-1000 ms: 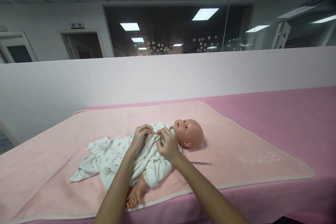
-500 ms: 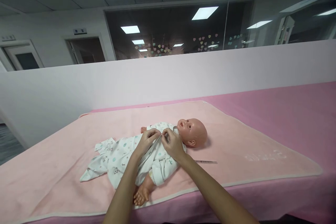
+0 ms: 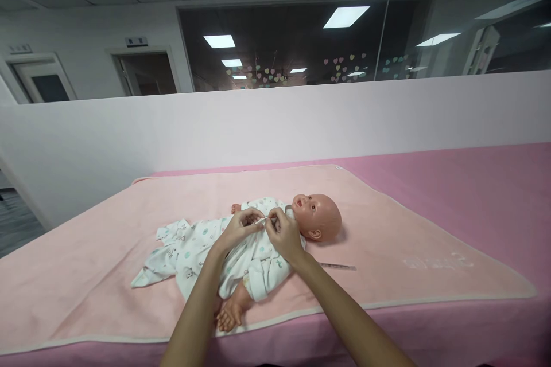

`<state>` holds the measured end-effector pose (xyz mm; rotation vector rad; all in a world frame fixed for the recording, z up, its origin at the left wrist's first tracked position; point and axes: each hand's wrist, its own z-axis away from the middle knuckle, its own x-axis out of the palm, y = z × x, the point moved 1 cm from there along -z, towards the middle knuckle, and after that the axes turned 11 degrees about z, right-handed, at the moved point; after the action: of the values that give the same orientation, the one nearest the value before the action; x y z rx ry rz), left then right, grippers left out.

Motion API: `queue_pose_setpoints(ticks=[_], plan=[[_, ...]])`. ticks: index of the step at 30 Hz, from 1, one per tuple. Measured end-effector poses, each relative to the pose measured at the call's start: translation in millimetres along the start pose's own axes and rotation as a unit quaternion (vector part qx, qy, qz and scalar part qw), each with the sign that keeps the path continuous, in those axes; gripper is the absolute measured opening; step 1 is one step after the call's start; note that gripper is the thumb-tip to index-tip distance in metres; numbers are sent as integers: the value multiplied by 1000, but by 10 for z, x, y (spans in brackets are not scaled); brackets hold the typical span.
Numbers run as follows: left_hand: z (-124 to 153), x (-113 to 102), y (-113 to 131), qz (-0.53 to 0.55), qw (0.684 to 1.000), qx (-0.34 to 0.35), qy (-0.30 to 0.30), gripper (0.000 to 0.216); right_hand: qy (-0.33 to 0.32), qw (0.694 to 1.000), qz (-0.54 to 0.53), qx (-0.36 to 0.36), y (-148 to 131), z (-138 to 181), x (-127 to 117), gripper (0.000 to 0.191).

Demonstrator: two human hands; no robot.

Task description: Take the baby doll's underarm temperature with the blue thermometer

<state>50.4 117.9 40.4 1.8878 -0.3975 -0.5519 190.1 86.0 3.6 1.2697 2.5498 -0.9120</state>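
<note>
A baby doll [image 3: 317, 215] lies on its back with its head to the right. It wears white patterned baby clothes [image 3: 202, 243], whose empty legs spread out flat at the left. Over the doll's chest, my left hand [image 3: 241, 226] pinches the edge of the clothes' front. My right hand [image 3: 284, 235] pinches the same edge just beside it, close to the doll's neck. The fingertips of both hands nearly meet, and a small strip of white cloth shows between them. Whatever fastener may be there is too small to make out. One doll arm [image 3: 233, 309] sticks out of a sleeve toward me.
Under the doll is a peach-coloured blanket [image 3: 408, 229] with a pale edge, spread on a pink surface [image 3: 473, 195]. A thin thermometer-like stick [image 3: 338, 266] lies by the doll's shoulder. Behind stands a low white wall [image 3: 267, 129] with a large window above it.
My left hand has opened its grip slightly and turned, with the white cloth edge now showing between the fingertips. My right hand stays almost in place. The camera view has shifted slightly.
</note>
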Motion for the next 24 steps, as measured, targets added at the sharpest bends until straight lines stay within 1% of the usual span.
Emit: queue_pose_setpoints(ticks=[4, 7, 11, 16, 21, 24], plan=[[12, 13, 20, 32, 999, -13, 5, 26, 3, 1000, -8, 7, 6, 8, 1, 6], [26, 16, 34, 42, 999, -21, 2, 28, 8, 1000, -19, 12, 7, 13, -2, 6], [39, 25, 38, 14, 999, -25, 13, 32, 11, 1000, -19, 15, 5, 12, -8, 7], [28, 55, 20, -10, 1000, -12, 26, 27, -2, 1000, -15, 14, 2, 6, -13, 7], [11, 44, -35, -18, 1000, 3, 6, 25, -10, 1000, -20, 16, 3, 13, -16, 8], [14, 38, -48, -4, 1000, 19, -6, 22, -11, 999, -32, 16, 5, 23, -17, 11]])
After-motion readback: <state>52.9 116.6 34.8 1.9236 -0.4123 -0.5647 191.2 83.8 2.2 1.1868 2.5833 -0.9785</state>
